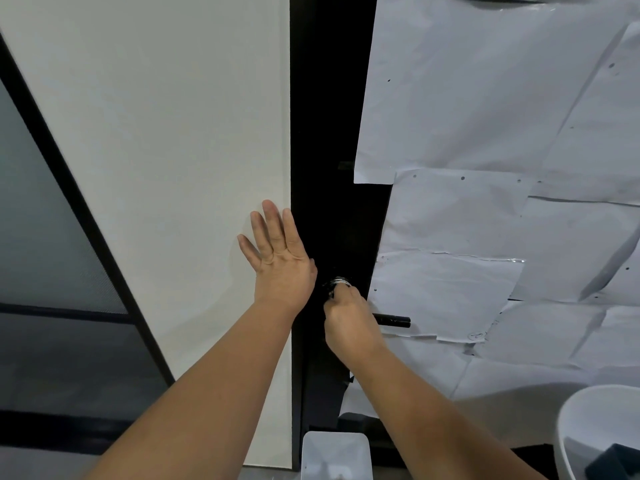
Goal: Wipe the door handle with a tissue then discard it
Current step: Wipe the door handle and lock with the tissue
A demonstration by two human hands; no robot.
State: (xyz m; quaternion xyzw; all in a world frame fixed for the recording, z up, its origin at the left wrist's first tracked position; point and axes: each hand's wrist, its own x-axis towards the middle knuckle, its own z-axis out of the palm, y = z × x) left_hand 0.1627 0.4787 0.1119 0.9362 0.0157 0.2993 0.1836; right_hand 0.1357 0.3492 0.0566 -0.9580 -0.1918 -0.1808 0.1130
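Handle (394, 320): slim black matte bar, being covered at its base by the right hand.
Tissue (338, 283): crumpled white wad, being gripped by the right hand (349, 320).
Left hand (277, 254): being pressed flat on the smooth white wall (156, 133), fingers spread.

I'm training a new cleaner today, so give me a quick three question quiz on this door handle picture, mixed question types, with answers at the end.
1. True or false: the left hand grips the door handle.
2. The right hand is: A) flat on the wall B) closed at the handle's base C) in the bin.
3. What stands on the floor below the handle?

Key: 1. False, it lies flat on the white panel. 2. B. 3. A small white bin.
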